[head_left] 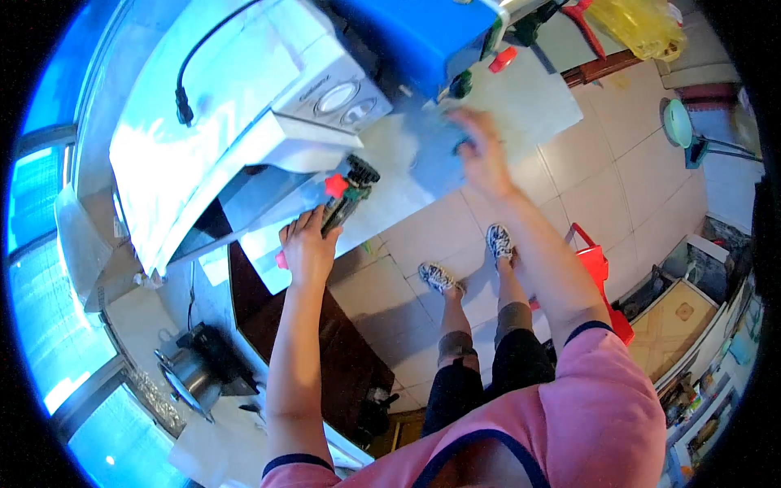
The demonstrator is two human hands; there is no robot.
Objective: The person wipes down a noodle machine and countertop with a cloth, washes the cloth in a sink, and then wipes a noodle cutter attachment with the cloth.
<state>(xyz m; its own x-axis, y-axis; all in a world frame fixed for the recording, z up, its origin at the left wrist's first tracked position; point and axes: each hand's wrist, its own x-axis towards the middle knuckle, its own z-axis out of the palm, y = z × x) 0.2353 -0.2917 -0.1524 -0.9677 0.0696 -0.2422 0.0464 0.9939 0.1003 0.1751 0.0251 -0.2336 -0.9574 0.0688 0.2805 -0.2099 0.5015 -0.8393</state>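
My left hand (306, 250) is closed around a dark green, metal-looking device (345, 203) near the front edge of the pale tabletop (399, 175). This device has a black ridged knob and a red star-shaped knob at its far end; its exact kind is unclear. Over the right part of the tabletop, my right hand (485, 159) is smeared by motion. Something small and dark teal shows by its fingers, and whether they hold it cannot be made out. Beyond that hand are a blue box-shaped object (419, 37) and a small red piece (503, 59).
A white appliance with dials (325, 98) stands at the left, with a black power plug (184, 110) on top. A yellow plastic bag (639, 28) lies at the far right. On the tiled floor are a red plastic item (595, 264) and a metal pot (185, 381) sits lower left.
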